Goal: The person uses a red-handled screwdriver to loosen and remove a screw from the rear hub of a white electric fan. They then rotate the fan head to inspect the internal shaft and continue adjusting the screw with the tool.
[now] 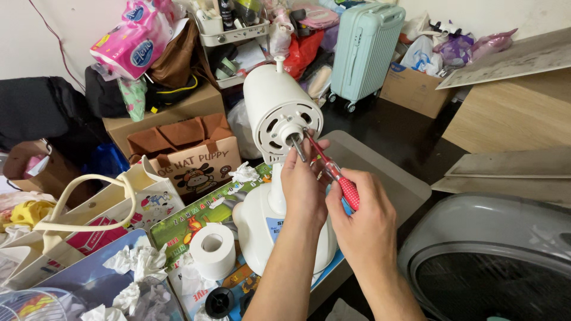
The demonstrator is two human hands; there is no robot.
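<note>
Two bare hands work at a white plastic fan [279,119] standing at the centre, its guard and blades off so the round vented motor housing and metal shaft [295,144] show. At four o'clock lies a grey fan grille [476,238], smooth-rimmed with dark ribs. At one o'clock stands a pale green hard suitcase [364,44]; at nine o'clock, brown cardboard boxes [190,148]. Under the fan lies a colourful printed mat [190,226]. The left hand [303,184] pinches the housing just below the shaft; the right hand [366,223] is closed round a red-handled screwdriver [333,172], tip at the housing. A white paper roll [212,248] sits at seven o'clock among crumpled tissues [140,264].
</note>
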